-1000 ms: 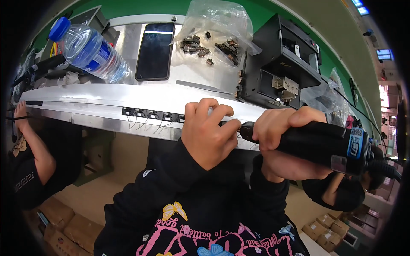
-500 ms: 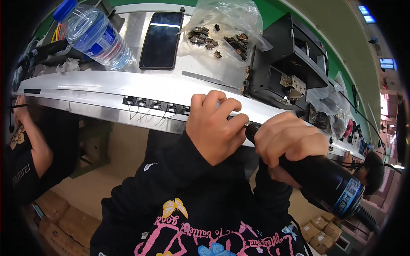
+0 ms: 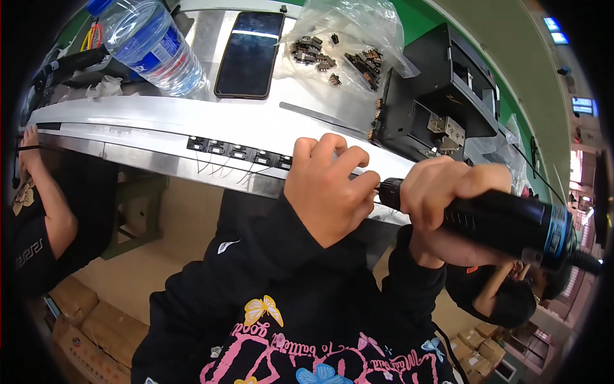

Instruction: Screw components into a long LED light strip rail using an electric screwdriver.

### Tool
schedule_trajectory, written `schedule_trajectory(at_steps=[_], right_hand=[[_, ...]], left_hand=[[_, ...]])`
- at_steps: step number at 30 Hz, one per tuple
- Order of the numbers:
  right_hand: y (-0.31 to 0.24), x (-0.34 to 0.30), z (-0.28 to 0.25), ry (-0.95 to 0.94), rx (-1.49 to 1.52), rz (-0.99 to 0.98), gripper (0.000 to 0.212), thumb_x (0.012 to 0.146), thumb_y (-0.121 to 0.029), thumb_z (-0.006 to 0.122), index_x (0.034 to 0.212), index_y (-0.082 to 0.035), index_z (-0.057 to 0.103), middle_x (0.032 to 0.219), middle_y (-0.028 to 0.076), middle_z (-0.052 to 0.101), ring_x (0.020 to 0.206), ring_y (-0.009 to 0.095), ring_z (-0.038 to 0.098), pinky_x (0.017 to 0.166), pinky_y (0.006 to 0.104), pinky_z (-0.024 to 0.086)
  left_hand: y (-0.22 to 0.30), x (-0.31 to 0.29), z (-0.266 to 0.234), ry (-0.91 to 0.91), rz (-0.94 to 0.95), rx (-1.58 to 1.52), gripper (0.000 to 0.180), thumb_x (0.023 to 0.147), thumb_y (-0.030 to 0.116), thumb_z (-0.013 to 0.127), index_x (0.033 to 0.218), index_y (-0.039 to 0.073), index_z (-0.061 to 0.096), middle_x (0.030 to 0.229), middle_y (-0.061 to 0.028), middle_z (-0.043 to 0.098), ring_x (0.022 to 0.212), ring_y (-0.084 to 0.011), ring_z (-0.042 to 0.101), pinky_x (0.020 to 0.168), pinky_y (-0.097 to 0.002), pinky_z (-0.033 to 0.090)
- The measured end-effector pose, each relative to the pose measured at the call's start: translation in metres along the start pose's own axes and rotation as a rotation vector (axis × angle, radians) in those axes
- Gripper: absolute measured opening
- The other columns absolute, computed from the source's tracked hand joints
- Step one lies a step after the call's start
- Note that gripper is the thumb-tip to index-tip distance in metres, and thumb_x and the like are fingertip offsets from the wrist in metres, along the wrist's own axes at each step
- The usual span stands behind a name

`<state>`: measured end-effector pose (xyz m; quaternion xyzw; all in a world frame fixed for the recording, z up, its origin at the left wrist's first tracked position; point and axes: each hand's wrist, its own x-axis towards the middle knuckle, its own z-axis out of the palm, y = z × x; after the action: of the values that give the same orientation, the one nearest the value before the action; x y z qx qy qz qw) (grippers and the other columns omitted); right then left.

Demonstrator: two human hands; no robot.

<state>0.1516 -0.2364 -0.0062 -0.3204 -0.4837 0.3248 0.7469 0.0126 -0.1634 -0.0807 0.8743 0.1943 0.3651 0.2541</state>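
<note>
My right hand (image 3: 441, 198) is wrapped round a black electric screwdriver (image 3: 511, 224) with a blue-edged label and a cord at its rear. The tool lies nearly level, its nose pointing left at my left fingertips. My left hand (image 3: 329, 195) rests at the near edge of the bench, fingers curled and closed; what they pinch is hidden behind them. Left of that hand runs a row of small black parts (image 3: 238, 152) with white centres, thin wires hanging from them over the edge. The screwdriver's tip cannot be made out.
On the bench stand a water bottle (image 3: 155, 51), a phone (image 3: 249, 56) and a clear plastic bag (image 3: 358, 29) near loose small switches (image 3: 313, 51). A black metal box (image 3: 435, 83) with a bracket is at the right. Other people sit at both sides; a person's forearm (image 3: 48, 195) shows left.
The screwdriver has swung up from a downward slant to nearly level, its nose drawn slightly right and my right hand turning with it. My left hand stays by the row; the view has shifted slightly.
</note>
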Motion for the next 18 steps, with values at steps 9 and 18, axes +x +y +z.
schedule_trajectory(at_steps=[9,18], right_hand=[[0.001,0.019,-0.019,-0.123,0.090,0.085,0.089,0.092,-0.083,0.046,0.121,0.001,0.053,0.061,0.006,0.054,0.048,0.017,0.051,0.047,0.0333,0.045],[0.009,0.041,-0.039,-0.337,0.246,0.202,0.098,0.086,-0.086,0.048,0.118,0.006,0.057,0.062,0.009,0.057,0.046,0.021,0.050,0.049,0.0365,0.046]], left_hand=[[0.000,0.000,0.001,-0.037,-0.002,0.006,0.022,0.066,0.015,0.080,0.086,0.014,0.072,0.105,0.0035,0.065,0.103,-0.0260,0.056,0.083,-0.0417,0.036],[0.003,0.003,0.001,-0.027,-0.031,0.015,0.014,0.066,0.017,0.080,0.076,0.016,0.070,0.098,0.0045,0.062,0.101,-0.0245,0.055,0.085,-0.0422,0.037]])
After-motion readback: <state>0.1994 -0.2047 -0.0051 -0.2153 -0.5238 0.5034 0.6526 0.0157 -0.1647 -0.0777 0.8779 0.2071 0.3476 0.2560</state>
